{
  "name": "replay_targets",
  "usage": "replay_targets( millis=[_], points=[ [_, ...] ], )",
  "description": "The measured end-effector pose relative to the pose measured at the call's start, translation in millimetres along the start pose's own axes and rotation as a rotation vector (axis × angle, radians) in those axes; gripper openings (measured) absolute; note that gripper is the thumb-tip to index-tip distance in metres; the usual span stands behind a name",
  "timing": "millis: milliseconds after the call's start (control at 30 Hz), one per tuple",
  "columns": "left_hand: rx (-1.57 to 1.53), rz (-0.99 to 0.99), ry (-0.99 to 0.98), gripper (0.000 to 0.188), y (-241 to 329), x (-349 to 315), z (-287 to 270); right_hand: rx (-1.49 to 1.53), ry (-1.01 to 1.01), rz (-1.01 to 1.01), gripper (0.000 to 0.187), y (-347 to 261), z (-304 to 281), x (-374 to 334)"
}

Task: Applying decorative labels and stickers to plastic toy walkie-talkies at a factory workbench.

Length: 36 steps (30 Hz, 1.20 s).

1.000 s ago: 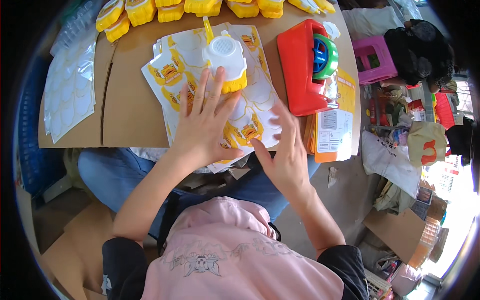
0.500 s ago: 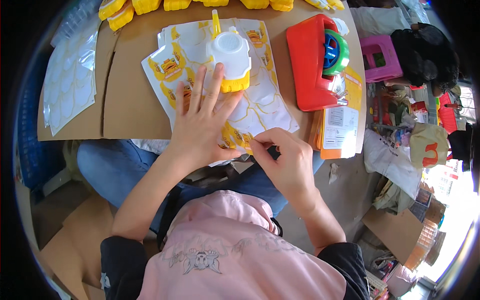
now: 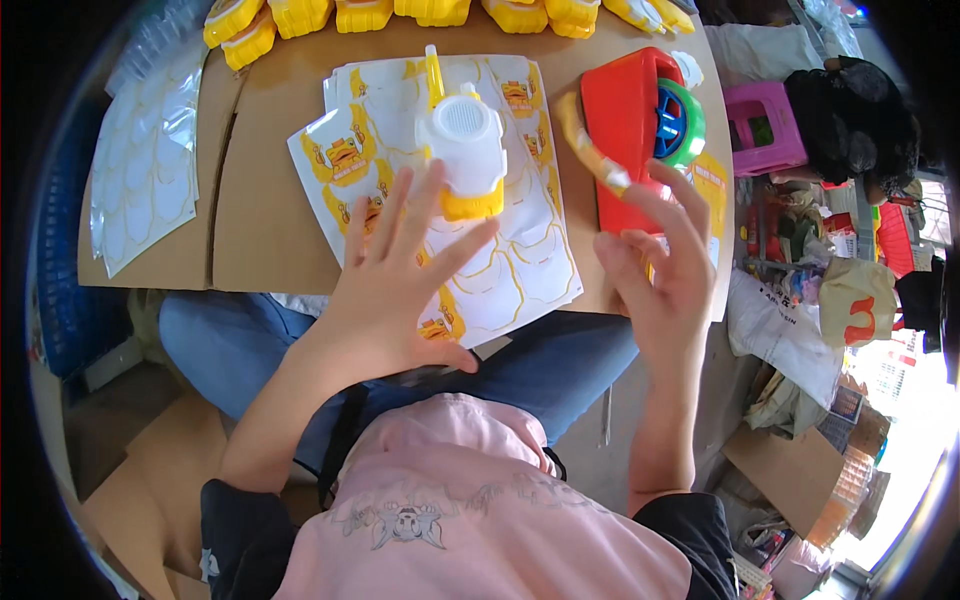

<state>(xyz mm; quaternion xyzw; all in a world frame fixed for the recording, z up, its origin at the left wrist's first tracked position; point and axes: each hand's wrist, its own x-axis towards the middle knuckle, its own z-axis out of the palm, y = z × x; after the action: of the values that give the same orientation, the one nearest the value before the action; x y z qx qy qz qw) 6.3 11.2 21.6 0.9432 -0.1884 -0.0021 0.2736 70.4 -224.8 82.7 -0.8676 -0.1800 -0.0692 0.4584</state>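
Observation:
My left hand (image 3: 385,275) lies with fingers spread on a stack of sticker sheets (image 3: 545,270) printed with yellow cartoon figures. Its fingertips are at the near end of a white and yellow plastic toy (image 3: 465,150), which rests on the sheets, its thin yellow stem pointing away. My right hand (image 3: 665,260) is raised in front of the red tape dispenser (image 3: 625,120). From its fingertips a curved, peeled sticker (image 3: 590,148) sticks out; whether it is pinched or clings to one fingertip is hard to see. The thumb is apart from the sticker.
Several yellow toy parts (image 3: 365,14) line the far table edge. Clear plastic-covered sheets (image 3: 150,160) lie at the left of the cardboard-topped table (image 3: 265,180). Beyond the right edge stand a pink stool (image 3: 765,125) and bags (image 3: 780,320).
My right hand has moved up and right from the near edge of the sheets, with the sticker now off the sheet. My left hand stays spread on the sheets.

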Motion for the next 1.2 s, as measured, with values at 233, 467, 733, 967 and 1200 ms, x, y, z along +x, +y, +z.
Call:
replay_targets(
  millis=[233,467,733,967,1200],
  points=[
    [-0.018,-0.160,0.278,0.137,-23.5,41.5,-12.0,0.795,0.138,0.345,0.017,22.0,44.9,24.1],
    [-0.210,-0.267,0.239,0.133,-29.9,48.1,-1.2,1.056,0.039,0.573,0.011,30.4,66.4,30.0],
    [-0.176,-0.253,0.327,0.132,-15.1,-5.0,7.6,0.883,-0.207,0.698,0.014,18.4,63.8,6.5],
    [-0.145,-0.284,0.419,0.135,-15.8,-10.7,21.7,0.783,-0.228,0.646,0.015,14.2,74.9,-5.2],
    [-0.130,-0.296,0.426,0.132,-18.3,-12.3,25.7,0.726,-0.280,0.671,0.015,11.2,74.9,2.0]
  ],
)
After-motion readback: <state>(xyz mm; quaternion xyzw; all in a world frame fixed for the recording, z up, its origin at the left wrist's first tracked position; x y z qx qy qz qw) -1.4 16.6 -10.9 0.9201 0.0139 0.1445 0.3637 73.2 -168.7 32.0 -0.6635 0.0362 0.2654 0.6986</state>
